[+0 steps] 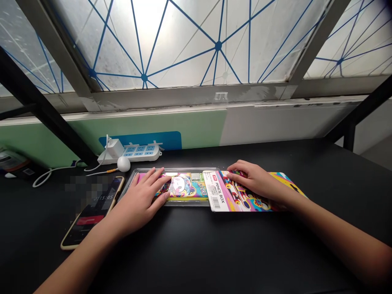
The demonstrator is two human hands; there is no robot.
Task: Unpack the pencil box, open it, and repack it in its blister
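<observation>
Centre of the view, flat on the smooth black desk (196,245): long, narrow pencil box (182,185) in pink, blue and yellow print with a white cartoon animal, set within a clear, rectangular plastic tray (186,203). At three o'clock from the box, overlapping the tray's right end: bright, multicoloured rectangular card (241,201) with a white barcode panel lettered PENCIL BOX. At nine o'clock, over the box's left part: left hand (147,196), palm down, unclenched, fingers spread. At three o'clock, on the card: right hand (255,177), palm down, fingers loosely bent near the upper edge; cannot tell whether grasping or merely resting. Between eight and nine o'clock, near the left hand: dark-screened phone (94,208) in a pale-gold case, with a red bar on display. Near ten o'clock: white plastic power strip (142,153) with blue socket faces, white block-shaped charger (114,148) at its left end and, just below, rounded white bulb-like object (123,164). Farther off at twelve o'clock: pale green wall panel (199,126); above, frosted glass window (183,36) with blue web-like lines.
</observation>
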